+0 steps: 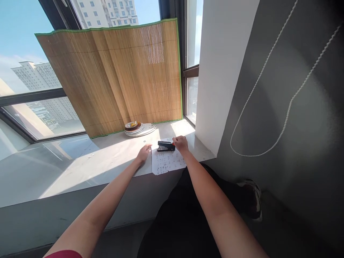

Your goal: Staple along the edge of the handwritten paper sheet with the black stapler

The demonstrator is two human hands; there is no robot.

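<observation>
A black stapler lies on a white sheet of paper with rows of handwriting, near the front edge of the windowsill. My right hand is closed at the stapler's right end, where a bit of red-orange shows by the fingers. My left hand is at the paper's left edge, its fingertips closed on that edge. The paper's lower edge is uneven and reaches the front of the sill.
A stack of plates stands at the back of the windowsill. Behind it, a bamboo mat with green edging leans against the window. A beaded cord hangs along the grey wall on the right.
</observation>
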